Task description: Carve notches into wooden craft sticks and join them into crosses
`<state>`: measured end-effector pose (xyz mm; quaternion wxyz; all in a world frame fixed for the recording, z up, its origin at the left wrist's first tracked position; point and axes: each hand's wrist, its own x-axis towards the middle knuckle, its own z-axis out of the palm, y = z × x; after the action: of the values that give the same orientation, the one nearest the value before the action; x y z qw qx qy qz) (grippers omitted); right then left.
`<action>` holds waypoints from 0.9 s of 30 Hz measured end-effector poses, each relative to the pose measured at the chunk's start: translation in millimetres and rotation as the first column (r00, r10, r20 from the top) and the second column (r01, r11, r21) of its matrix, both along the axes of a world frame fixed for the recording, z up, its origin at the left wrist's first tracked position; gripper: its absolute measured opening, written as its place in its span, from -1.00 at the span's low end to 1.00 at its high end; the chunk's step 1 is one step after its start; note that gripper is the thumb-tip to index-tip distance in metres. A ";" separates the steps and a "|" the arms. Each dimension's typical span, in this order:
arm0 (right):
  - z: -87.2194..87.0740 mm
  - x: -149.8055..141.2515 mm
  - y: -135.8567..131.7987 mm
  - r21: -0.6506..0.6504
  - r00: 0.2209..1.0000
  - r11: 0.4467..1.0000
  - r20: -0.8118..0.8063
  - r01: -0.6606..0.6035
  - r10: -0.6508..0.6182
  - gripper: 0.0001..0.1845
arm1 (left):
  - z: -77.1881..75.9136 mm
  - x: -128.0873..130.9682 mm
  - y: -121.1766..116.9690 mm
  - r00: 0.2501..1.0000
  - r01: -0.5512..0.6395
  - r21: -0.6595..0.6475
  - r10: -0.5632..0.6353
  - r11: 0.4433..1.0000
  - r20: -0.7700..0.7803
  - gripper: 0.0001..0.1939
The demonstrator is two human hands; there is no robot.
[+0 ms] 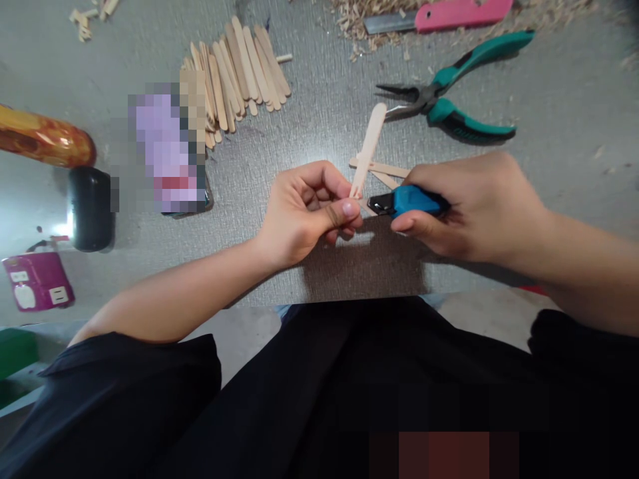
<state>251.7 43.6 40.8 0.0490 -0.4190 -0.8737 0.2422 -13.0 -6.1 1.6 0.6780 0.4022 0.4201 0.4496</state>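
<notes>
Fingers of my left hand point(299, 216) pinch a wooden stick point(370, 143); my right hand point(479, 209) grasps the blue knife point(414, 200), whose blade point(368, 207), if forced, could slip into my thumb point(350, 210).

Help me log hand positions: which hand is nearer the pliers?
Right. The right hand is on the near side of the pliers; the left hand is farther off, to their left.
</notes>
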 end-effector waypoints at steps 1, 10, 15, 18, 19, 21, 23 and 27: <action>0.2 -0.6 0.3 0.004 1.000 1.000 -0.018 0.009 -0.009 -0.05 | 0.5 0.3 -0.4 1.000 0.000 -0.002 0.000 1.000 0.002 -0.32; -2.2 4.2 1.7 0.034 0.996 0.999 -0.079 -0.038 0.040 -0.18 | 0.7 3.2 -1.3 1.000 -0.012 0.013 0.011 1.000 0.023 -0.34; 0.8 5.0 4.3 -0.057 0.996 0.997 -0.070 -0.056 0.052 -0.12 | 1.0 2.8 -1.4 1.000 -0.009 -0.004 0.009 1.000 0.000 -0.31; 0.8 5.2 2.7 -0.063 0.998 0.997 -0.019 -0.053 0.052 -0.09 | 0.3 3.2 -2.2 1.000 -0.011 0.002 0.011 1.000 0.006 -0.32; 0.4 5.1 1.9 -0.067 0.999 0.996 0.000 -0.054 0.054 -0.07 | 0.2 3.6 -2.6 1.000 -0.017 0.003 0.017 1.000 0.010 -0.33; -0.4 4.6 0.4 -0.080 0.998 0.995 0.028 -0.059 0.062 -0.03 | 0.2 4.6 -3.6 1.000 -0.031 -0.013 0.031 0.999 0.004 -0.36; -1.2 3.4 -0.6 -0.103 0.997 0.993 0.040 -0.065 0.069 -0.01 | 0.0 5.7 -4.4 0.999 -0.031 -0.005 0.031 1.000 0.007 -0.36; -3.2 0.8 -2.2 -0.102 0.998 0.993 0.016 -0.052 0.054 -0.03 | -2.2 7.9 -5.2 1.000 -0.027 0.049 0.026 0.998 0.005 -0.35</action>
<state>252.5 41.4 37.6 0.0131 -0.3999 -0.8715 0.2836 -5.2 -11.2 -0.5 0.6627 0.4123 0.4128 0.4696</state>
